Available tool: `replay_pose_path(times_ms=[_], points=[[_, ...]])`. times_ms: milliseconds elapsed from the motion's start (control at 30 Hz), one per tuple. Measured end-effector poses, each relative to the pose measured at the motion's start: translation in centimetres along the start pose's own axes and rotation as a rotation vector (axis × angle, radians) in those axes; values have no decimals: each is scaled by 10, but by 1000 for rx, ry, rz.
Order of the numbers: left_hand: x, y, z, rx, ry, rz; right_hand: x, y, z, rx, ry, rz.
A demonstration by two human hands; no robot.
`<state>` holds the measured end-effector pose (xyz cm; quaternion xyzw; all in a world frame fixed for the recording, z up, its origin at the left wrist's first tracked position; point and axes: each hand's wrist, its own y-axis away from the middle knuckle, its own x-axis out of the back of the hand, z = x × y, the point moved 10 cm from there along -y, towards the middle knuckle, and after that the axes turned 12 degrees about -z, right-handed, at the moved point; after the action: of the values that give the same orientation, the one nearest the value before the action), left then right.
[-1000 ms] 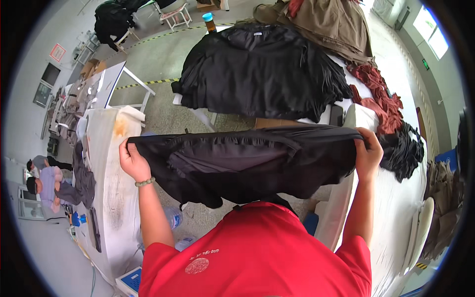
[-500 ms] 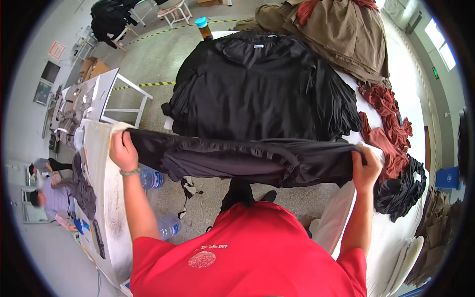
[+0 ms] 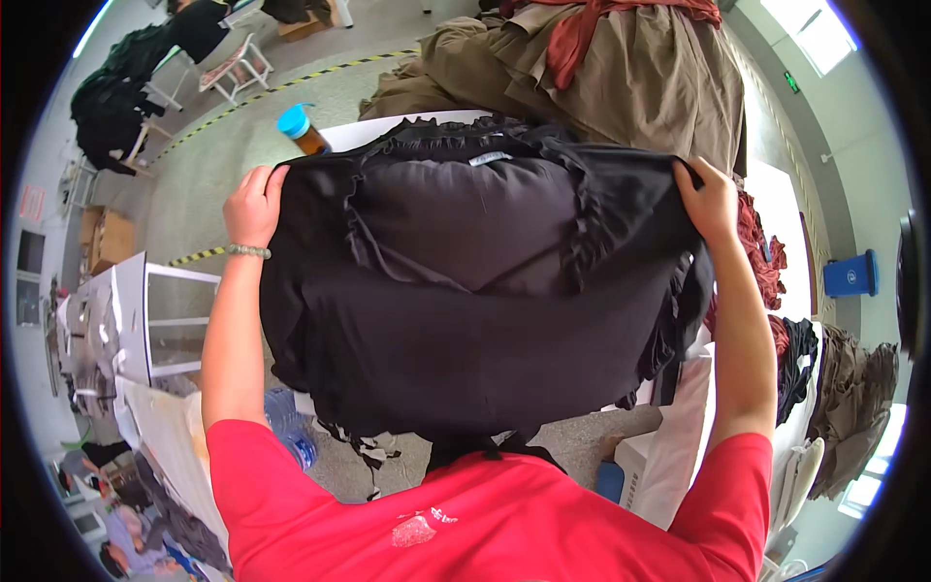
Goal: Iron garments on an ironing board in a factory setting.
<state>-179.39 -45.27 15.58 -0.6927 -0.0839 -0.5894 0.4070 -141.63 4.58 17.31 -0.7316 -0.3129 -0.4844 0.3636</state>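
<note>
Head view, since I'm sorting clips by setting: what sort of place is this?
Probably a garment workshop: a black ruffled cloth garment is held spread out, heaped olive-brown cloth lies beyond it, and black-and-yellow striped tape marks the floor.

Your black garment (image 3: 465,349) is smooth cloth with a faint sheen, crinkling into gathered ruffles at its trim. Your red shirt (image 3: 524,529) is matt cloth with a pale print, and your bracelet's beads (image 3: 248,251) look smooth. Beyond, you have brown garments (image 3: 650,87) in matt, creased cloth; to your right, the rust-red cloth (image 3: 756,252) looks finely wrinkled. The bottle's blue lid (image 3: 292,120) and the blue bin (image 3: 851,276) look like smooth plastic; the box (image 3: 112,241) is dull cardboard.
</note>
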Motion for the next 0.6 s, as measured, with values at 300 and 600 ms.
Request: replay_pose_path(times_ms=[300,600], points=[[-167,-40,36,-40,305,-190,-162,-74,-16,-53,66,-2],[-289,-10,112,-88,296,-410,-333,-67,-80,-158,83,-375]])
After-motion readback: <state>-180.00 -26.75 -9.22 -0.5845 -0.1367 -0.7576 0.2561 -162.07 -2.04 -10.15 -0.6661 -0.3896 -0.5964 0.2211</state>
